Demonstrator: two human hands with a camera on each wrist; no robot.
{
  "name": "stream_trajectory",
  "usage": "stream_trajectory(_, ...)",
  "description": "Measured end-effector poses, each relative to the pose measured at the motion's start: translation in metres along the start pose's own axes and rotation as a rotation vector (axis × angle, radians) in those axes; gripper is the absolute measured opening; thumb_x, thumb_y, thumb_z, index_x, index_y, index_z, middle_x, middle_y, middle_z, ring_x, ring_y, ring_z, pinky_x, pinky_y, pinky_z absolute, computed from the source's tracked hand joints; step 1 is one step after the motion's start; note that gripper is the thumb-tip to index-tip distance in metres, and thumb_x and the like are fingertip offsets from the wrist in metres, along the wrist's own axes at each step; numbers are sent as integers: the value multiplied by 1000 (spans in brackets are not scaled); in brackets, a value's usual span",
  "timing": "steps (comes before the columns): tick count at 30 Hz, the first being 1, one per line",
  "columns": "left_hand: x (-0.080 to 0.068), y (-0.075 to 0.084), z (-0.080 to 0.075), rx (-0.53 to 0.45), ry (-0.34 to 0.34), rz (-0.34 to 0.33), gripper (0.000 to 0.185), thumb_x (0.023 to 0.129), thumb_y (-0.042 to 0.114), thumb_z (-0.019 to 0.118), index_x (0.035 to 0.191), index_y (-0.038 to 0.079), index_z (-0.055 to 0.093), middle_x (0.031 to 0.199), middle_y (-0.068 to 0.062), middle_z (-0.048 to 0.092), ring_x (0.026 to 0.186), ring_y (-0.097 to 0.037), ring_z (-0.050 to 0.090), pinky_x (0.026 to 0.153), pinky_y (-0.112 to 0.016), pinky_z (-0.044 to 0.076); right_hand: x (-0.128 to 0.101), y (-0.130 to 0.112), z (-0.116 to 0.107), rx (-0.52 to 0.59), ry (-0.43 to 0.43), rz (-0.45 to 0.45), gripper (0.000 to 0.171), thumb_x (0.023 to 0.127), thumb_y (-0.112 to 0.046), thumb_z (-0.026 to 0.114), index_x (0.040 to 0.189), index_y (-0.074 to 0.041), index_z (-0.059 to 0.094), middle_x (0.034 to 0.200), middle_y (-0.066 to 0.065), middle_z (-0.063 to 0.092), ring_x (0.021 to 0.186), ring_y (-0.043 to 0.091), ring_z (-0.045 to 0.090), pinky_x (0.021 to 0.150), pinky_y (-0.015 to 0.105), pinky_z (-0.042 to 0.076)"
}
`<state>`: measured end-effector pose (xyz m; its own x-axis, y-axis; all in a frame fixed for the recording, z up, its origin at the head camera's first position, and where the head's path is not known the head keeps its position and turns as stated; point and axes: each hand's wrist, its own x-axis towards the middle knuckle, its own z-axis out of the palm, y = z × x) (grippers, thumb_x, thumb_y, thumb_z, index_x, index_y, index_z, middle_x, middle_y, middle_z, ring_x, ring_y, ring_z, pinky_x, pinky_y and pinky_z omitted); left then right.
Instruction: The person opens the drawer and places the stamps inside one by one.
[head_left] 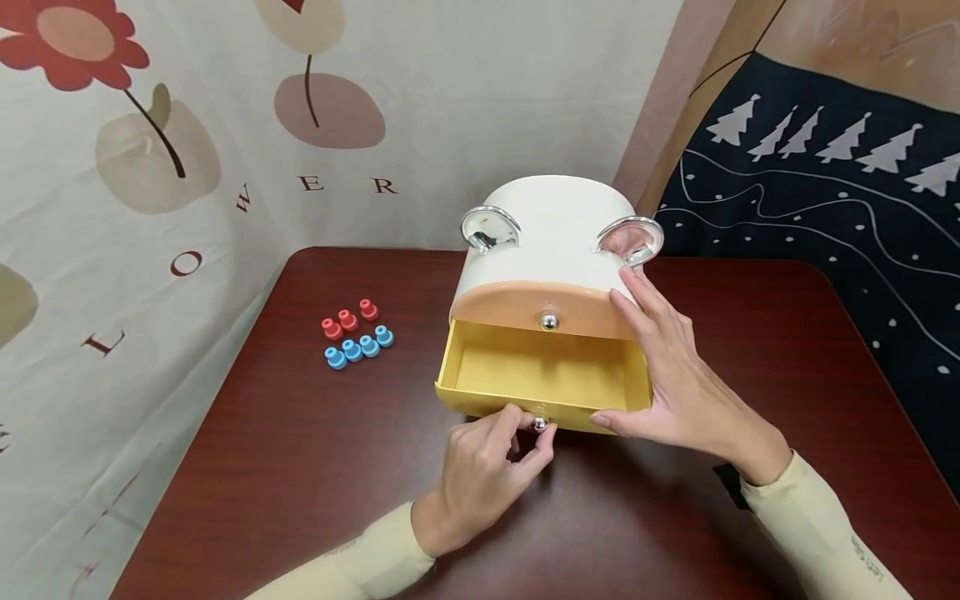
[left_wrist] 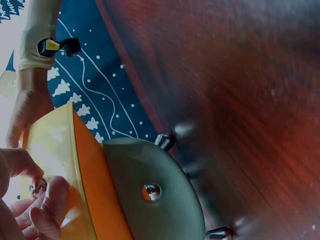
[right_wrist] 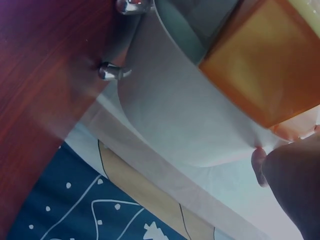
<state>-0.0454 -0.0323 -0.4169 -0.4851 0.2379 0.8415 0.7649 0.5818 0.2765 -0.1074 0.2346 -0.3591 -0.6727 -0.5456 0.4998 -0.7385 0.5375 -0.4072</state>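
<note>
While your left hand [head_left: 480, 467] pinches the silver knob [head_left: 540, 423] of the pulled-out yellow drawer [head_left: 540, 375], your right hand [head_left: 667, 375] lies flat, fingers straight, against the right side of the white storage box [head_left: 551, 242]. Its peach upper drawer [head_left: 525, 304] sits closed. Farther left, red and blue pegs [head_left: 356, 333] cluster on the dark wooden table [head_left: 300, 467].

both arms wear long cream sleeves [head_left: 813, 521] with snug cuffs. a black strap [head_left: 729, 486] sits at the right wrist, carrying a small yellow-and-black device [left_wrist: 55, 46].
</note>
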Motion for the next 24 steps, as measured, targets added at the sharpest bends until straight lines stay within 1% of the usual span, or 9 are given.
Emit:
stream_trajectory(3,-3,3,-1,-17,6,18,20,103,20,69,87,9,63,68,7,57,51,-3,54,51,-10,41,1,-1,-2,1,-15,-12,122,88,-85,62,172,-6,22,181,14,8,164,39,11,112,64,23)
stream_trajectory(7,-7,7,-2,-30,16,39,19,103,19,69,89,9,63,68,7,56,51,-3,53,51,-10,41,1,-3,-5,16,-35,-25,123,88,-84,64,172,-7,20,181,16,8,165,41,8,107,66,25)
stream_trajectory(10,-8,8,-3,-19,24,58,20,104,20,68,88,9,63,67,7,55,51,-2,52,51,-10,40,1,-3,-8,33,-57,-16,125,86,-85,67,173,-9,19,181,15,7,165,41,5,104,68,25)
stream_trajectory(11,-9,8,-3,-14,26,64,20,104,20,68,88,9,63,66,7,55,51,-1,52,51,-10,40,1,-4,-9,40,-65,-12,126,85,-84,69,173,-10,19,181,15,6,165,40,5,105,68,24)
stream_trajectory(17,-10,9,-5,7,29,105,20,104,19,70,89,7,64,68,8,53,54,-1,49,52,-10,40,2,-4,-11,62,-83,-9,130,81,-82,76,173,-9,19,181,15,6,165,40,5,104,68,24)
stream_trajectory(18,-10,9,-6,6,28,108,20,104,20,70,90,7,65,69,7,54,54,-1,50,52,-10,40,3,-4,-11,61,-82,-11,130,81,-83,75,173,-9,20,181,15,6,165,40,5,103,68,25)
stream_trajectory(21,-10,9,-8,-23,15,102,19,105,20,71,93,5,67,71,6,58,56,-2,53,54,-10,42,3,-4,-12,62,-81,-3,130,81,-83,75,173,-9,21,181,14,7,165,40,6,102,70,25)
stream_trajectory(24,-9,8,-13,-96,7,72,19,104,21,72,98,4,69,76,3,65,58,-4,58,58,-10,47,2,-4,-13,60,-79,7,131,81,-85,74,173,-9,21,181,14,8,165,39,6,101,72,25)
